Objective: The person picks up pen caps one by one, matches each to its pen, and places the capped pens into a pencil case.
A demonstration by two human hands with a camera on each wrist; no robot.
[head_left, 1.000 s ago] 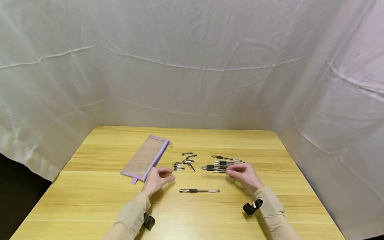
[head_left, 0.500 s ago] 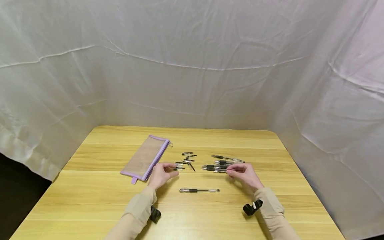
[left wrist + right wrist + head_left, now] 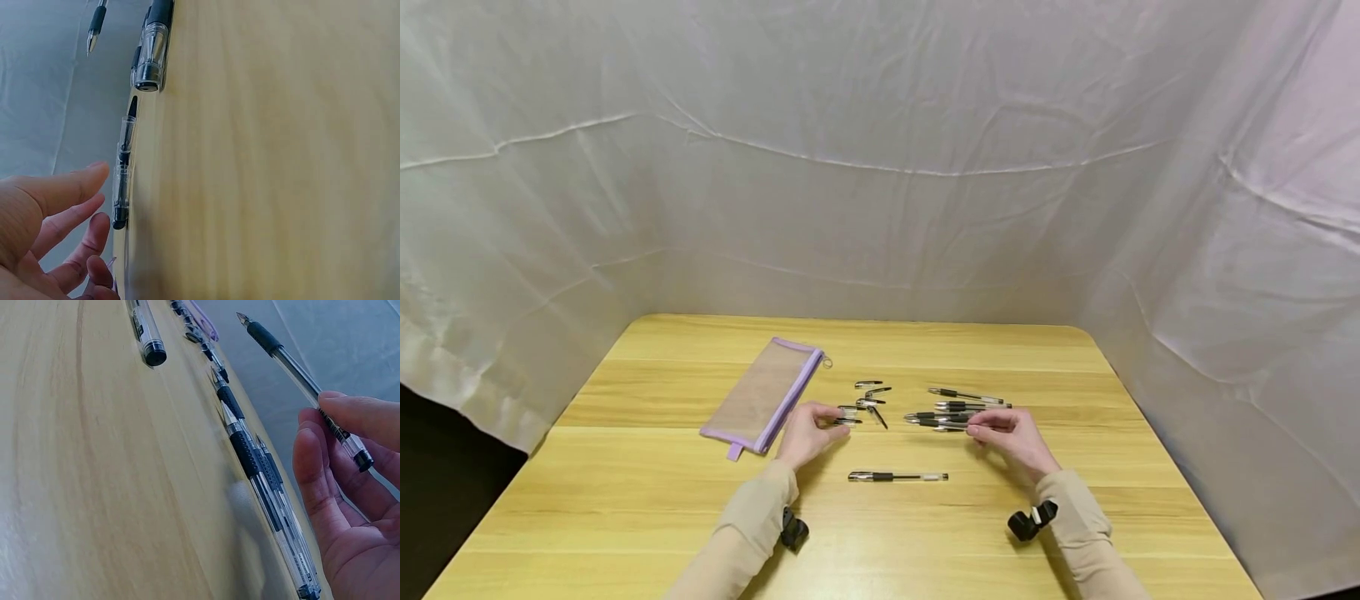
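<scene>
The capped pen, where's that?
In the head view, the capped gel pen lies between the left hand and right hand, nearer the person than the loose pen caps.

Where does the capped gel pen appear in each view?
Head: capped gel pen, lower centre, lying crosswise.
Left wrist: capped gel pen, top, left of centre, cap end nearest.
Right wrist: capped gel pen, top, left of centre, capless end nearest.
Shared landmark: loose pen caps, in all three.
</scene>
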